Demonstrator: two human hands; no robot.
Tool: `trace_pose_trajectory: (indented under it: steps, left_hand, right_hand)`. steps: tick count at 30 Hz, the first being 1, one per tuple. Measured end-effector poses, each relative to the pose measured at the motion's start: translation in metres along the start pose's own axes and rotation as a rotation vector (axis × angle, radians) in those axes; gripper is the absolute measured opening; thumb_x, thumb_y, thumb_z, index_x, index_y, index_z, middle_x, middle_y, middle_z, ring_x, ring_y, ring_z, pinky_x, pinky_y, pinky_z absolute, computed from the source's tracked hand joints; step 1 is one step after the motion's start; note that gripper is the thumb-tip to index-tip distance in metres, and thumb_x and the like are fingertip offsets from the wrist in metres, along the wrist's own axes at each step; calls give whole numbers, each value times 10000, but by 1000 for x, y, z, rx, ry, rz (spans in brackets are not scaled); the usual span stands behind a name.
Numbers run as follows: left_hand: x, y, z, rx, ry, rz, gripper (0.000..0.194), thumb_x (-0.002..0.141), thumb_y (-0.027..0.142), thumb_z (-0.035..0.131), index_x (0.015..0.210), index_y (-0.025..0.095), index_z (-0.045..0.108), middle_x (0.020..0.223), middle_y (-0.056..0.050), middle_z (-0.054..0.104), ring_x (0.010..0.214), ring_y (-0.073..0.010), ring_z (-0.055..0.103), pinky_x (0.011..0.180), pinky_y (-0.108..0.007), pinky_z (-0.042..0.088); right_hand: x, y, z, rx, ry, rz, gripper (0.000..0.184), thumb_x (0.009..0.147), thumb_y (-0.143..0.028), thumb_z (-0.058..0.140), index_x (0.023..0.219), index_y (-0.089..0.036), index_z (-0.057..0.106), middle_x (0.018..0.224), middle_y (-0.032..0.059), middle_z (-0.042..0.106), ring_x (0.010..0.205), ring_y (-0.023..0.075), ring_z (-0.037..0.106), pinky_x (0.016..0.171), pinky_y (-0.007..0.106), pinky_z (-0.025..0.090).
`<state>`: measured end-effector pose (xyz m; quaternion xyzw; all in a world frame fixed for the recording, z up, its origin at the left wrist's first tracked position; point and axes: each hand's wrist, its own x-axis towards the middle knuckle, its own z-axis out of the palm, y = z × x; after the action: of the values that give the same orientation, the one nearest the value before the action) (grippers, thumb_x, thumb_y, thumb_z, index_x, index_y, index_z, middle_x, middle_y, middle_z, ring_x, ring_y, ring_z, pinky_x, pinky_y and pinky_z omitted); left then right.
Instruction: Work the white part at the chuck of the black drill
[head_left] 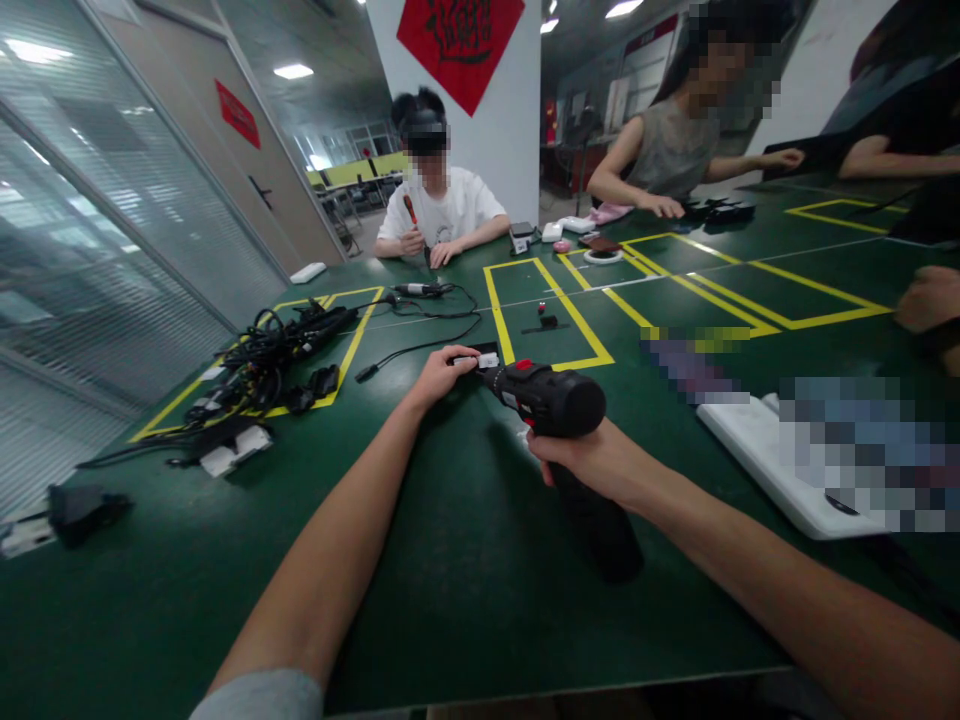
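Note:
My right hand (581,455) is wrapped round the grip of a black cordless drill (562,400) with red details. Its chuck points forward and left, at a small black box-shaped piece with a white label (488,360). Fingers of my left hand (448,372) press on that black piece and hold it against the green table. The drill's tip meets or nearly meets the piece; I cannot tell which. A black cable (420,347) with a plug at its end lies just beyond my left hand.
Tangled black cables and adapters (277,360) lie at left. Small black parts (550,321) sit inside a yellow taped frame (600,360) ahead. A white device (787,470) lies at right. Across the table a person (442,205) holds a screwdriver (410,210); other people sit at right.

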<state>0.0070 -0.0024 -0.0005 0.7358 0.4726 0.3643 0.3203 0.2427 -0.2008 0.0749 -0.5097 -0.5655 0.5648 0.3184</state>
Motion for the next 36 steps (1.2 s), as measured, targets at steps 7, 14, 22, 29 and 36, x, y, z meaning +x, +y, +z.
trace_pose_trajectory:
  steps: [7,14,22,29,36]
  left_hand:
    - [0,0,0,3,7,-9,349,741,402,662,997,183,751,1058,-74,723,1020,-248,620,1005,-395,434]
    - [0,-3,-1,-13,1,-16,363,744,412,667,1015,184,747,1064,-76,723,1022,-248,623,1000,-390,439]
    - [-1,0,-1,1,-6,-11,356,751,398,659,1016,178,746,1059,-79,723,1022,-252,621,1014,-399,424]
    - [0,-2,-1,-1,2,-13,360,749,401,663,1018,174,738,1077,-77,719,1027,-244,617,1016,-392,420]
    - [1,-3,-1,15,-4,9,360,758,401,654,1017,165,736,1061,-75,719,1012,-239,617,1004,-382,423]
  right_hand:
    - [1,1,0,19,-7,-24,25,692,-168,588,709,-177,571,549,20,598,512,153,555,517,276,384]
    - [-1,-2,0,16,-6,-34,36,690,-155,582,688,-183,559,537,14,589,521,154,551,530,285,381]
    - [0,-1,0,44,-20,-24,26,703,-154,585,709,-177,576,550,12,595,534,150,555,556,291,398]
    - [-1,-2,1,36,-9,-9,39,699,-147,585,705,-179,564,531,4,584,513,142,545,530,278,382]
    - [0,-1,0,30,-8,-18,24,703,-158,588,681,-168,586,545,14,596,529,141,545,537,271,384]
